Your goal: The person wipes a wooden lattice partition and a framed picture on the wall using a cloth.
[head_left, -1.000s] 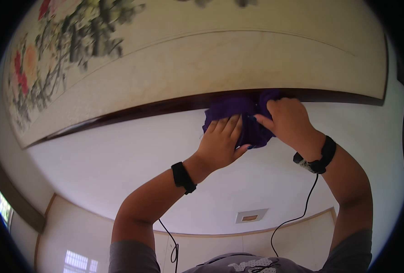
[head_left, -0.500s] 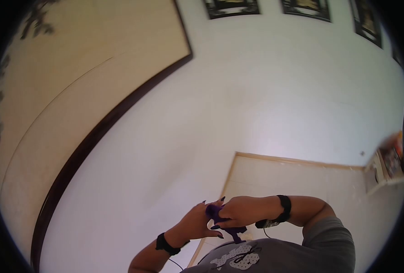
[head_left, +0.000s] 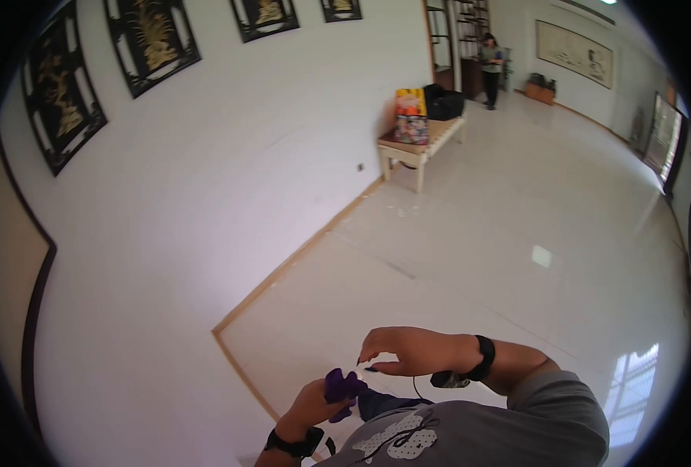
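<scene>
My left hand [head_left: 306,405] is closed on a bunched purple cloth [head_left: 344,387] low in the head view, in front of my grey shirt. Folds of the cloth hide most of its fingers. Just above and to the right is my right hand [head_left: 401,352], with thumb and fingers bent and apart. Its fingertips come close to the cloth without visibly gripping it. Each wrist wears a black band, and a small device hangs below the right one.
A wooden bench [head_left: 415,152] by the white wall carries a colourful bag [head_left: 411,117] and a black bag [head_left: 443,103]. Another person [head_left: 492,70] stands at the far end. Framed pictures [head_left: 152,39] hang on the wall above the shiny tiled floor [head_left: 470,257].
My view has swung right, from the wall corner to the long room. My right hand has come away from the purple cloth, while my left hand keeps it.
</scene>
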Available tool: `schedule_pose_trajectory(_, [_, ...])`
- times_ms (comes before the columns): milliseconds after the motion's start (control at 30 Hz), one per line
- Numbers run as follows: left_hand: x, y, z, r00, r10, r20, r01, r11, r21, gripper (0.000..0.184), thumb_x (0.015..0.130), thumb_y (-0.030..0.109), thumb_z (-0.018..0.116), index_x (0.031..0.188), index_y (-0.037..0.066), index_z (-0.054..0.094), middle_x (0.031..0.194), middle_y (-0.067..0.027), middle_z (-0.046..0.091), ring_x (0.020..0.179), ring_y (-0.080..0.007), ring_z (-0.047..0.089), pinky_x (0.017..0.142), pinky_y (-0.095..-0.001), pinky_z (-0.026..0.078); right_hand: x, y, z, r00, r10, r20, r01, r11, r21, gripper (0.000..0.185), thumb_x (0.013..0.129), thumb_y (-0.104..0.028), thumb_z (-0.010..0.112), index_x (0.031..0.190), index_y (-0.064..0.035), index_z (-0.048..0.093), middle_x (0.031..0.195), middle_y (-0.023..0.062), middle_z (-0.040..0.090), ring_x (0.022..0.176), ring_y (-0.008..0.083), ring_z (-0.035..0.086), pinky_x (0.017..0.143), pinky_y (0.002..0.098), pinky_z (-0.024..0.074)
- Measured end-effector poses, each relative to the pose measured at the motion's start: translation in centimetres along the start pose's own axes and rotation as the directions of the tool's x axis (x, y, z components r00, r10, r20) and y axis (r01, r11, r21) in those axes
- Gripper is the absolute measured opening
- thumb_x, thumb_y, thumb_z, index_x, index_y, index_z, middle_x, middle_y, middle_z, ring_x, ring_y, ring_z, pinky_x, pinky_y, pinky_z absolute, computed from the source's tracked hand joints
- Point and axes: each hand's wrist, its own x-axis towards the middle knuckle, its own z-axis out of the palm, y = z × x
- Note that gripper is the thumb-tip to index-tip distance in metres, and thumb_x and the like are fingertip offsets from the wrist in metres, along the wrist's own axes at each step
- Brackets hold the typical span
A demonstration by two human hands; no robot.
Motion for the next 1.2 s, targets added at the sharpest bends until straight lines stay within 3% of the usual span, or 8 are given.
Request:
schedule_pose_trajectory(67, [0.9,-1.3,2.9,0.981,-0.128,0.147,0.158,0.964,-0.215,0.025,0.080,0.018,0.068,0.101,0.004,0.066,0.080,-0.0055,0.067,0.071,-0.0130,0.064,0.068,-0.0287,0.050,-5.8,-0.5,-0.5,0.977,0.124,-0.175,-0.134,0.990,-0.044,0.021,0.084,-0.005,0.057,0.105,-0.0051,0.060,0.099,0.0100,0.057,0.095,0.0279,0.056,0.087,0.0355,0.0447])
schedule_pose_trajectory(300, [5.4,3.8,10.8,0.970,0.036,0.239,-0.044,0.999,0.030,0.028,0.082,0.017,0.066,0.107,0.004,0.064,0.087,-0.0071,0.069,0.080,-0.0156,0.065,0.074,-0.0303,0.050,-16.5,0.5,-4.4,0.918,0.182,-0.352,-0.197,0.980,-0.007,0.022,0.080,0.002,0.053,0.100,-0.0051,0.061,0.097,0.0098,0.059,0.092,0.0271,0.058,0.081,0.0349,0.0476])
schedule_pose_trajectory(533, [16.0,10.0,18.9,0.952,-0.022,0.304,0.023,1.000,0.001,0.031,0.082,0.023,0.066,0.107,0.005,0.063,0.086,-0.0114,0.068,0.076,-0.0231,0.065,0.074,-0.0324,0.050,-24.2,5.0,-13.3,0.921,0.141,-0.362,-0.191,0.976,-0.106,0.023,0.076,0.002,0.052,0.096,-0.0046,0.062,0.092,0.0098,0.059,0.089,0.0294,0.057,0.080,0.0363,0.0473])
schedule_pose_trajectory(733, [30.7,20.0,30.5,0.788,0.072,0.612,-0.247,0.947,0.206,0.024,0.081,0.017,0.067,0.100,0.004,0.063,0.082,-0.0067,0.066,0.073,-0.0174,0.061,0.071,-0.0317,0.048,-38.3,8.7,-22.3,0.764,0.383,-0.519,-0.508,0.853,-0.120,0.024,0.075,0.001,0.052,0.094,-0.0054,0.065,0.089,0.0092,0.063,0.083,0.0278,0.058,0.077,0.0364,0.0483])
schedule_pose_trajectory(800, [34.0,22.3,33.5,0.743,0.223,0.631,-0.361,0.927,0.097,0.026,0.079,0.018,0.067,0.100,0.004,0.061,0.082,-0.0115,0.065,0.073,-0.0243,0.061,0.069,-0.0347,0.047,-41.8,9.8,-23.7,0.692,0.446,-0.568,-0.584,0.808,-0.076,0.026,0.073,0.001,0.052,0.094,-0.0049,0.065,0.088,0.0106,0.063,0.083,0.0294,0.058,0.074,0.0371,0.0484])
schedule_pose_trajectory(900, [37.1,24.7,36.2,0.706,0.389,0.592,-0.452,0.891,-0.046,0.028,0.080,0.020,0.067,0.101,0.003,0.060,0.082,-0.0157,0.064,0.075,-0.0293,0.062,0.071,-0.0361,0.047,-43.7,10.9,-26.0,0.627,0.545,-0.556,-0.642,0.766,0.028,0.024,0.074,0.000,0.054,0.094,-0.0060,0.066,0.088,0.0097,0.063,0.083,0.0268,0.058,0.075,0.0352,0.0486])
schedule_pose_trajectory(1000, [39.6,26.2,36.9,0.729,0.267,0.630,-0.248,0.961,-0.120,0.028,0.082,0.022,0.066,0.103,0.004,0.060,0.082,-0.0146,0.064,0.077,-0.0274,0.062,0.074,-0.0353,0.047,-44.4,13.2,-27.8,0.631,0.532,-0.564,-0.634,0.773,0.019,0.024,0.075,0.000,0.055,0.095,-0.0067,0.067,0.088,0.0091,0.063,0.084,0.0259,0.059,0.074,0.0339,0.0492])
schedule_pose_trajectory(1200, [47.2,24.6,35.2,0.742,0.234,0.628,-0.323,0.946,0.030,0.026,0.083,0.023,0.065,0.102,0.005,0.063,0.084,-0.0101,0.066,0.077,-0.0225,0.061,0.075,-0.0341,0.047,-41.7,18.3,-33.0,0.649,0.535,-0.541,-0.600,0.797,0.069,0.023,0.077,0.001,0.056,0.097,-0.0067,0.066,0.089,0.0083,0.063,0.085,0.0258,0.059,0.076,0.0337,0.0494])
